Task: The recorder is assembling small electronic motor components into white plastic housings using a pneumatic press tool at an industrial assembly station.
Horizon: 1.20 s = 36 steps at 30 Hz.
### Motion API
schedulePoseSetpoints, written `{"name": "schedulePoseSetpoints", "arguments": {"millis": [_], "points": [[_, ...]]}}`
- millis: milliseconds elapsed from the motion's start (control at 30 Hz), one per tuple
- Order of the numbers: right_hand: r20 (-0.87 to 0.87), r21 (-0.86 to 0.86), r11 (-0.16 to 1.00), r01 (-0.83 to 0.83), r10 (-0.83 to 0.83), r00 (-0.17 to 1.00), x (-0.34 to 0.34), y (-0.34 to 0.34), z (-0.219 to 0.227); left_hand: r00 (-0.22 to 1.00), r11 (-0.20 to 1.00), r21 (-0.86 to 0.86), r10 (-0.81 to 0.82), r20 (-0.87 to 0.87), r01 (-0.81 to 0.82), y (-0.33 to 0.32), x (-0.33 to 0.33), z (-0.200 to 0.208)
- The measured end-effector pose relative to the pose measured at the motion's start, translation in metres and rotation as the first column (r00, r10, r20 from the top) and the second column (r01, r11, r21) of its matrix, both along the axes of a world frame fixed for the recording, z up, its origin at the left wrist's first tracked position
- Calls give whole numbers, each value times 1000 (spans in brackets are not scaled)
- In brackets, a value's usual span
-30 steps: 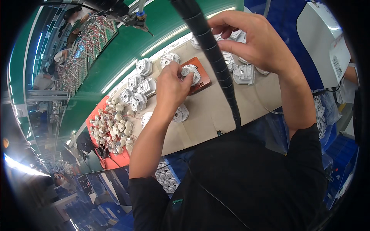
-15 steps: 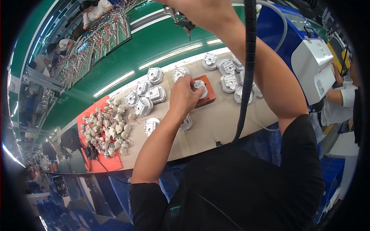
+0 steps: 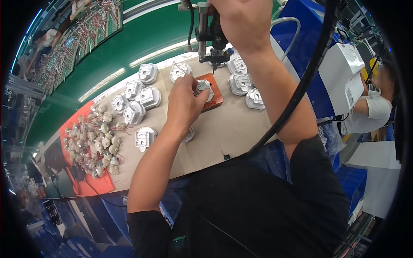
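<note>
My left hand (image 3: 184, 102) holds a white round housing with a small grey motor (image 3: 202, 87) on it, thumb and fingers closed about its edge. The housing rests on an orange-red block (image 3: 220, 99). At the upper edge, my right hand (image 3: 247, 26) is closed round a hanging power screwdriver (image 3: 203, 32), though its fingertips are mostly hidden. The thin driver bit points down just beyond the housing, over the block's far side. Another white housing (image 3: 180, 71) sits right behind my left hand.
Several white housings (image 3: 148, 97) stand left of the block, and more (image 3: 240, 83) to its right. A heap of small cream motors with wires (image 3: 97, 144) covers a red sheet at the left. A black hose (image 3: 297, 92) crosses before my right arm. A blue-and-white machine (image 3: 340, 73) stands at the right.
My right hand has brought the screwdriver down and closer to the block. My left hand stays on the housing. The whole view has shifted, so the bench appears further left.
</note>
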State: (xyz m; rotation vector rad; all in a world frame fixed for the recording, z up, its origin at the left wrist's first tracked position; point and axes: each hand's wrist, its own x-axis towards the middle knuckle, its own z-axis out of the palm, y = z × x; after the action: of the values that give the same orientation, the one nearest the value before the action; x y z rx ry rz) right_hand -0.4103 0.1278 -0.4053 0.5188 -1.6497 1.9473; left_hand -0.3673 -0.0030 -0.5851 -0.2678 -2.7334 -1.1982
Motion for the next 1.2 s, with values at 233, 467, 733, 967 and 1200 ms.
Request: {"name": "schedulePoseSetpoints", "arguments": {"millis": [233, 467, 733, 967, 1200], "points": [[-155, 70, 996, 51, -40, 987, -14, 9, -47, 997, 998, 55, -7, 77, 3, 1, 4, 5], [-92, 50, 999, -13, 18, 996, -10, 5, -54, 998, 997, 81, -9, 57, 4, 1, 3, 3], [-163, 120, 992, 50, -30, 986, -24, 6, -64, 998, 997, 83, 1, 62, -6, 2, 4, 3], [-96, 121, 992, -37, 49, 994, -21, 4, -59, 1000, 995, 103, 11, 22, -13, 1, 5, 1], [-236, 44, 997, -67, 75, 969, 4, 10, -1, 998, 999, 52, -3, 70, -1, -7, 6, -2]]}}
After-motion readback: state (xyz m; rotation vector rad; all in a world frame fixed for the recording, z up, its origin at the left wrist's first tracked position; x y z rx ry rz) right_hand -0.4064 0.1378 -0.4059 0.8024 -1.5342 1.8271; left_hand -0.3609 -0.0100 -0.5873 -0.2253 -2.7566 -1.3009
